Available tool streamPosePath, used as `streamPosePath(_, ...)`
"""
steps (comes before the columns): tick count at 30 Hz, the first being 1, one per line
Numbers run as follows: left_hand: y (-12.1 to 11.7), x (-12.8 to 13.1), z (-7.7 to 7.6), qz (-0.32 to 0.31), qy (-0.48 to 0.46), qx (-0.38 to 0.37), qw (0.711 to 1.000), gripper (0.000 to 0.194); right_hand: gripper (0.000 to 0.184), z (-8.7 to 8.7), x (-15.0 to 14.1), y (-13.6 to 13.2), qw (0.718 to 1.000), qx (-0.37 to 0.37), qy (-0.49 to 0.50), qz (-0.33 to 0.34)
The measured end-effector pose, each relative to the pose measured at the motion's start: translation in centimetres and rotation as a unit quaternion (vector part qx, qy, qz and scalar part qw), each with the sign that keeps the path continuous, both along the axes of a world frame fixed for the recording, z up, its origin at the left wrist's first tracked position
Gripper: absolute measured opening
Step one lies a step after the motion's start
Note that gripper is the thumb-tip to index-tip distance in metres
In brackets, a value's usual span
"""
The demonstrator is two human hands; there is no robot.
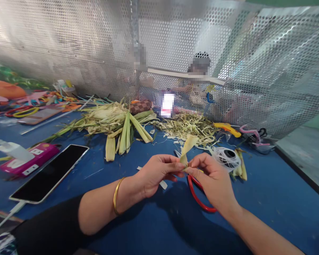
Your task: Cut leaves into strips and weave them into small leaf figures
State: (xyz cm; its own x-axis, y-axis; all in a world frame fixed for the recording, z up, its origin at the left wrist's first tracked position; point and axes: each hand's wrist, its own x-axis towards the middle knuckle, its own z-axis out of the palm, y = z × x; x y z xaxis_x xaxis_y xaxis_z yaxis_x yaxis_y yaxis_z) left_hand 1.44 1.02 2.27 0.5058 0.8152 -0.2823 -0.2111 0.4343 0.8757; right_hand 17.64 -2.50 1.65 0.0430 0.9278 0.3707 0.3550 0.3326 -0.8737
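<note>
Pale green husk strip [188, 146], one, pinched by fingers of both left hand [161, 171] and right hand [211, 179] above blue counter [117, 191], one red-handled scissors [200, 198] beneath, one white spool [227, 158] beside.

Left hand [163, 173], right hand [211, 180] pinching pale husk strip [188, 147] above blue table [265, 212].

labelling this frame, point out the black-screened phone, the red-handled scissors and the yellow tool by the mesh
black-screened phone [50, 174], head view, middle of the screen
red-handled scissors [198, 201], head view, outer edge of the handle loop
yellow tool [227, 129], head view, middle of the body
</note>
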Motion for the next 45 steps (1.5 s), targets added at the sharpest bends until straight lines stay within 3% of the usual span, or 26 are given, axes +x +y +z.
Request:
streamPosePath(3,0.0,0.0,0.1,0.022,0.019,0.009,1.0,0.025,0.004,-0.4,0.5,-0.1,0.971,0.169,-0.168,-0.019)
streamPosePath(5,-0.1,0.0,0.2,0.027,0.019,0.01,0.999,0.024,0.008,-0.5,0.6,-0.2,0.939,0.253,-0.232,-0.018)
streamPosePath(8,-0.1,0.0,0.2,0.022,0.02,0.006,1.0,0.024,0.014,-0.4,0.5,-0.2,0.908,0.317,-0.275,-0.02)
streamPosePath(12,-0.3,0.0,0.1,0.019,0.019,0.008,1.0,0.029,0.014,-0.2,0.4,-0.1,0.891,0.347,-0.292,-0.019)
streamPosePath(15,-0.5,0.2,0.1,0.038,0.017,0.034,0.999,0.029,0.012,-0.2,0.3,-0.1,0.9,0.318,-0.296,-0.031)
streamPosePath(21,-0.8,0.6,-0.1,0.091,0.042,0.089,0.991,0.025,0.015,-0.3,0.0,-0.3,0.945,0.18,-0.267,-0.055)
streamPosePath(27,-0.8,0.7,0.0,0.116,0.075,0.132,0.982,0.011,0.013,-0.6,0.1,-0.3,0.963,0.122,-0.233,-0.053)
streamPosePath(38,-1.0,0.6,0.7,0.102,0.104,0.14,0.979,0.006,0.015,-0.3,-0.2,-0.6,0.996,-0.004,-0.062,-0.06)
streamPosePath(45,-1.1,0.7,0.3,0.086,0.067,0.142,0.984,0.013,0.017,0.2,-0.1,-0.4,0.996,-0.038,-0.046,-0.06)
